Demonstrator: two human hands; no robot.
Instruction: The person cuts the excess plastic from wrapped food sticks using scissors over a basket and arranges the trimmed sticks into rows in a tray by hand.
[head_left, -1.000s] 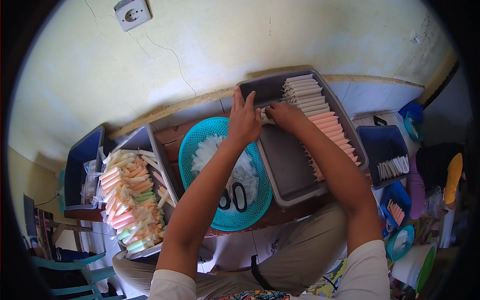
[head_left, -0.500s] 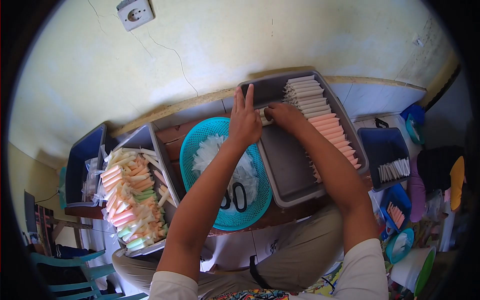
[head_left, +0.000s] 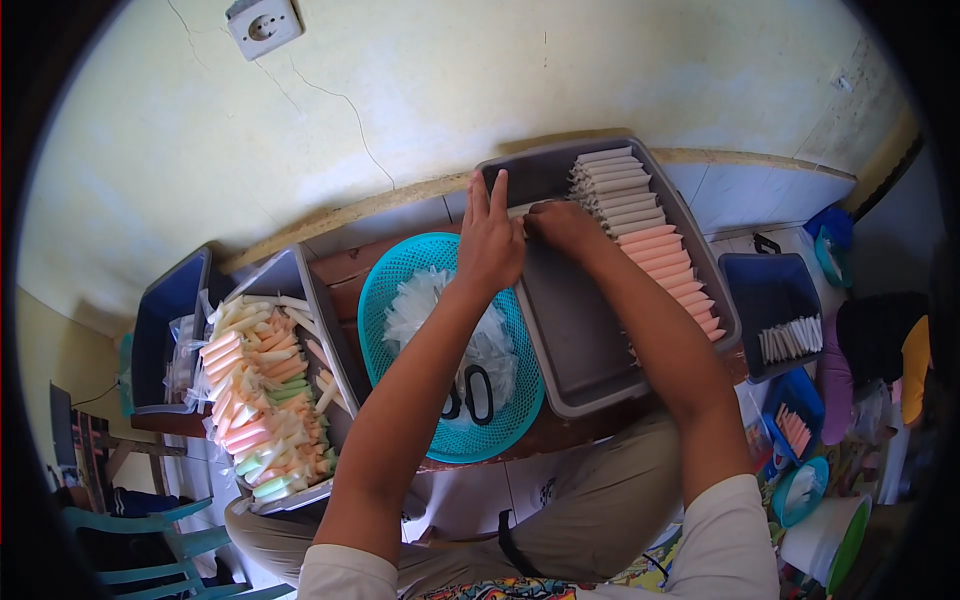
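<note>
My left hand (head_left: 490,240) is over the left edge of a grey-brown tray (head_left: 575,310), two fingers stretched up and the thumb side bent in. Close beside it, my right hand (head_left: 565,226) is closed with its fingers curled. A pale ice pop in a plastic tube (head_left: 519,211) seems to be pinched between the hands, which hide most of it. Along the tray's right side lies a row of ice pops, greyish-white ones (head_left: 622,190) at the back and pink ones (head_left: 668,265) nearer. Below my left forearm, black-handled scissors (head_left: 479,395) rest in a turquoise basket (head_left: 530,400).
Clear plastic scraps (head_left: 425,310) fill the basket. To the left, a grey tray (head_left: 325,345) holds a heap of coloured ice pops (head_left: 265,390), with a dark blue bin (head_left: 170,290) beyond. Another dark bin (head_left: 765,290) with pale sticks stands at right. A wall (head_left: 430,90) rises behind.
My right hand has shifted slightly up and left, against my left hand. The pale tube seen between them earlier is now mostly covered. My left hand has barely moved.
</note>
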